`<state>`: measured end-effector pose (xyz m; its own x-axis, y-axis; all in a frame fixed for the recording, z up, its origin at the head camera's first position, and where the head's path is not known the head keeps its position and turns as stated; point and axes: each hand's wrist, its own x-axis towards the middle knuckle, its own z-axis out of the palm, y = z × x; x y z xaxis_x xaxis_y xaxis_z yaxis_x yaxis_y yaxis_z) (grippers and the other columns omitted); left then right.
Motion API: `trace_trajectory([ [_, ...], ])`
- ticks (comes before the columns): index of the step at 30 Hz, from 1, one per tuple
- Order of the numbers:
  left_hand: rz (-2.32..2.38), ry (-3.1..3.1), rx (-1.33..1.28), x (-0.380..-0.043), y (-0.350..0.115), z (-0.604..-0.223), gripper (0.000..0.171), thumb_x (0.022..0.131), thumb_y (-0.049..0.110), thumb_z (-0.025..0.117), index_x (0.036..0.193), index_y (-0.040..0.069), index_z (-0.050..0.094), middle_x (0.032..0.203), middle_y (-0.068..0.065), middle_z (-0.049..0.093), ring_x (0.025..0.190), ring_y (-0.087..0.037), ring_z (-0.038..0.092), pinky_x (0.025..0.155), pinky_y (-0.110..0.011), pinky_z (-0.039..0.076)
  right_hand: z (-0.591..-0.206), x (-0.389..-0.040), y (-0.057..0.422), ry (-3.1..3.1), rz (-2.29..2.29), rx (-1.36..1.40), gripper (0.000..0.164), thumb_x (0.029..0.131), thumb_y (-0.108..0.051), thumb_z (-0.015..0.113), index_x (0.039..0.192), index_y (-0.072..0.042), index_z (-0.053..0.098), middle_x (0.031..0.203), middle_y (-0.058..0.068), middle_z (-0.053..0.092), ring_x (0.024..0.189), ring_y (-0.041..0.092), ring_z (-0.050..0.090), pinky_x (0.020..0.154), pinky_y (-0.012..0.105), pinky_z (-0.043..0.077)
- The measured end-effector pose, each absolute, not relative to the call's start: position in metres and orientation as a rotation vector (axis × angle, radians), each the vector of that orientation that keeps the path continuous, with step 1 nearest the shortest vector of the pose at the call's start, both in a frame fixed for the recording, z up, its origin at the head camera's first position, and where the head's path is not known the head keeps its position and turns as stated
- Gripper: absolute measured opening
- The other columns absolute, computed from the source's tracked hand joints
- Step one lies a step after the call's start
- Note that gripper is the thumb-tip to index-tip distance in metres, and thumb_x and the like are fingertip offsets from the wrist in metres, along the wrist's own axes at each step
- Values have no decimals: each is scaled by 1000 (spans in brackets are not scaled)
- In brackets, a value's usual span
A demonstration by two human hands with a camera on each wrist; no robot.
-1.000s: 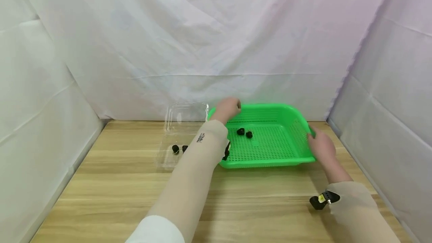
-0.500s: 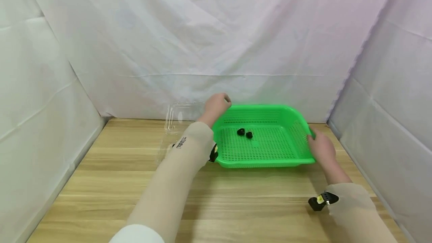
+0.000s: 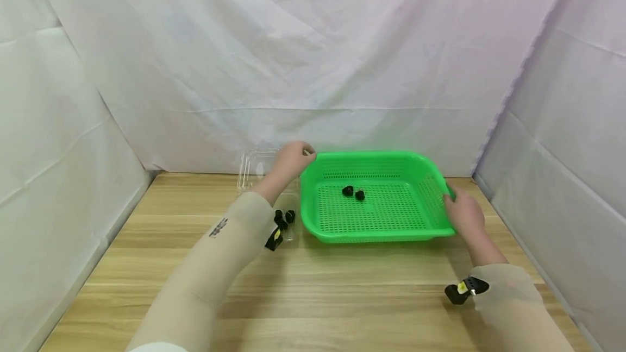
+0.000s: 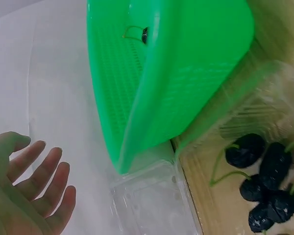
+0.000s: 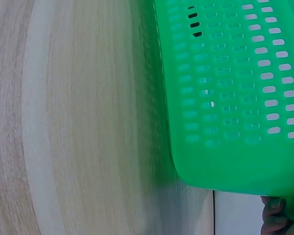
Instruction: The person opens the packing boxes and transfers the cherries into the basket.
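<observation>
A green perforated basket (image 3: 381,237) sits on the table, with two small black berries (image 3: 348,191) on its floor. My right hand (image 3: 464,212) grips the basket's right rim, and its curled fingertips (image 5: 273,218) show in the right wrist view. Above the basket's back left corner is my left hand (image 3: 295,157). In the left wrist view this hand (image 4: 32,191) has loosely spread fingers and holds nothing. Left of the basket stands a clear plastic box with its lid (image 3: 254,170) raised. Several black oblong berries with green stems (image 4: 245,149) lie in the box.
The wooden table (image 3: 332,297) meets a white cloth backdrop (image 3: 313,69) just behind the basket. White cloth also hangs on the left and right sides. A black wrist camera (image 3: 274,239) under my left sleeve overlaps the box in the head view.
My left hand has moved left, from over the basket's back left part to its corner by the box lid. The basket, its two berries and my right hand's grip have stayed the same.
</observation>
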<state>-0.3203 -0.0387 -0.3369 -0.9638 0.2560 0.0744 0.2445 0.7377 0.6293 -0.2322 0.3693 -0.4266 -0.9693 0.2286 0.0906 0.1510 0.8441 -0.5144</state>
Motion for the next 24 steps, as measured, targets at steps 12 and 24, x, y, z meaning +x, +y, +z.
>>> trace_trajectory([
  [12,1154,2919,436,-279,-77,-352,30,99,31,55,118,10,67,112,-8,68,101,-25,63,82,-42,54,-427,-233,371,-2889,793,-322,53,104,-24,38,149,2,31,138,37,41,85,39,54,61,41,41],
  [24,952,3050,617,-243,-123,-390,22,96,17,58,111,6,71,103,-7,71,90,-22,65,80,-39,56,-426,-231,369,-2886,819,-322,53,104,-25,38,150,1,29,139,37,40,87,40,53,62,43,42],
])
